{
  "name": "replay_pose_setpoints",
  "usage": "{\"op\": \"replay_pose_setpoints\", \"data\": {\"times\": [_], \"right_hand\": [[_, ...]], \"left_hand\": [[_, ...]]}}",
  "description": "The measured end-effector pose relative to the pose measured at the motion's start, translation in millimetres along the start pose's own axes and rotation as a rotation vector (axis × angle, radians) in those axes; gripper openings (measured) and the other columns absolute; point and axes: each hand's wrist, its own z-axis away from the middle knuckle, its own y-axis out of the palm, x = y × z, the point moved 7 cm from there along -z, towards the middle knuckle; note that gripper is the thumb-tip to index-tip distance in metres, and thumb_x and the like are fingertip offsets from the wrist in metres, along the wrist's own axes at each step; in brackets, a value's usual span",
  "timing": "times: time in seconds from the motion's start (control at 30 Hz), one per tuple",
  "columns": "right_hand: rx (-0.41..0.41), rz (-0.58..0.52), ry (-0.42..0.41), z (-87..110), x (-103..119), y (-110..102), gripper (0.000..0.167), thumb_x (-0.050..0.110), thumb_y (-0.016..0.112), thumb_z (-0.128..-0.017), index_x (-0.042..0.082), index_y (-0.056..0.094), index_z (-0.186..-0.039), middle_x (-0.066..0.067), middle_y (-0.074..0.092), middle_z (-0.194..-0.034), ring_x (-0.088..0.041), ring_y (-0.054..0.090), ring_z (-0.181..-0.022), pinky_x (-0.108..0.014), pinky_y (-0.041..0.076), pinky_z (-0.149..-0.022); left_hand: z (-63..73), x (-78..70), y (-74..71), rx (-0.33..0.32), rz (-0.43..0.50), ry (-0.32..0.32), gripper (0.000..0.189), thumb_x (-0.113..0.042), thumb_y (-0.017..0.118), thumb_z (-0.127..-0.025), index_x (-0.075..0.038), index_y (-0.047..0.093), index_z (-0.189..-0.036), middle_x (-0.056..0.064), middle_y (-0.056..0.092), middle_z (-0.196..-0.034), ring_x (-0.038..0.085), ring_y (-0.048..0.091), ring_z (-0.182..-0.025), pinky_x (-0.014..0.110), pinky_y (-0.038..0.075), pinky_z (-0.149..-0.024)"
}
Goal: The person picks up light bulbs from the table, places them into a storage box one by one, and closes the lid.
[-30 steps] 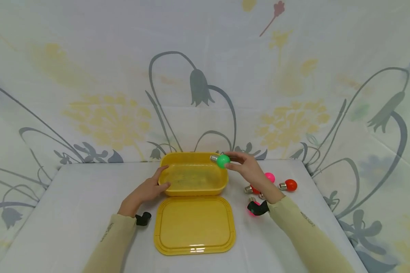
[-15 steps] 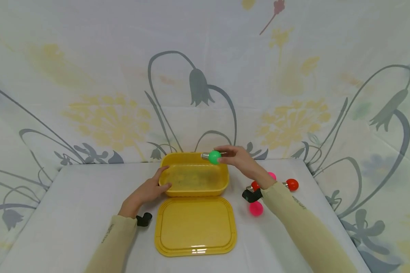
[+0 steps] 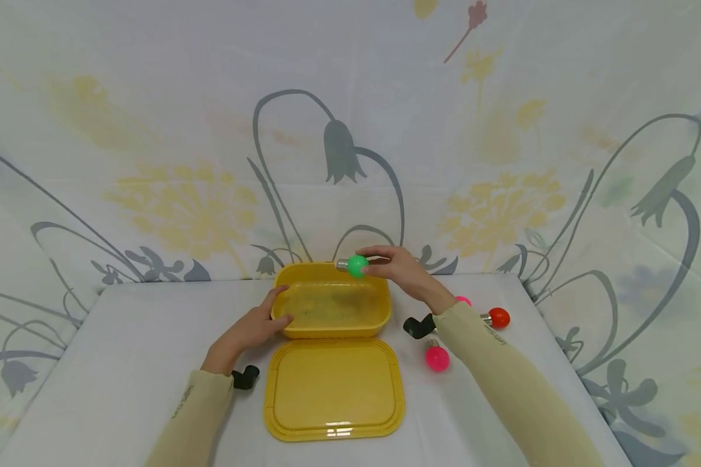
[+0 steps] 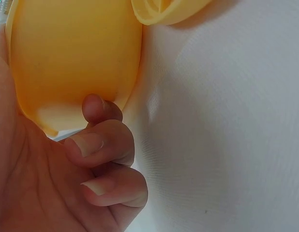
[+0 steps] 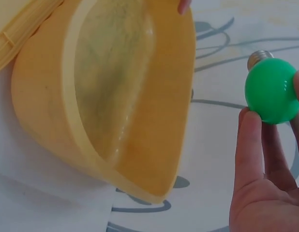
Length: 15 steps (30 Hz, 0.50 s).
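Note:
Between the fingers and thumb of my right hand [image 3: 402, 272] is a green light bulb [image 3: 358, 266], pinched by its round part, its metal screw base pointing left. It hangs over the back right part of a yellow plastic box [image 3: 332, 333], apart from it in the right wrist view. My left hand [image 3: 254, 331] grips the left end of the box, thumb over the rim; in the left wrist view several fingers [image 4: 103, 140] are curled against the outer wall. The inside of the box shows only its bare bottom [image 5: 108, 63].
In front of the box lies a flat yellow lid [image 3: 334, 389]. To the right are a pink bulb [image 3: 437, 359] and a red bulb [image 3: 499, 318]; another pink bulb [image 3: 463, 300] is partly hidden by the right arm. A flower-patterned cloth [image 3: 350, 214] stands behind the table.
My right hand has carried the green bulb leftward and slightly up, from the box's right edge to over the box. My left hand has stayed on the box's left end.

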Motion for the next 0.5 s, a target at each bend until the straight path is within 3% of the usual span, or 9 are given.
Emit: {"op": "replay_pose_setpoints", "data": {"times": [0.33,0.5], "right_hand": [[0.003,0.025,0.007,-7.3,5.2,8.6,0.042,0.009,0.070,-0.093,0.006,0.063,-0.134,-0.009,0.058,-0.136,-0.030,0.057,-0.122,-0.038,0.046,-0.100],[0.030,-0.020,-0.017,-17.8,3.6,16.0,0.039,0.002,0.067,-0.093,0.000,0.061,-0.132,-0.013,0.059,-0.134,-0.031,0.058,-0.119,-0.037,0.047,-0.099]], "left_hand": [[-0.9,1.0,0.2,0.001,-0.007,0.002,0.074,-0.045,0.055,-0.099,-0.023,0.017,-0.158,0.035,0.047,-0.139,0.047,0.050,-0.123,0.062,0.034,-0.103],[-1.3,1.0,0.7,0.001,-0.003,-0.003,0.074,-0.045,0.056,-0.099,-0.022,0.017,-0.158,0.035,0.046,-0.140,0.048,0.050,-0.123,0.062,0.034,-0.102]]}}
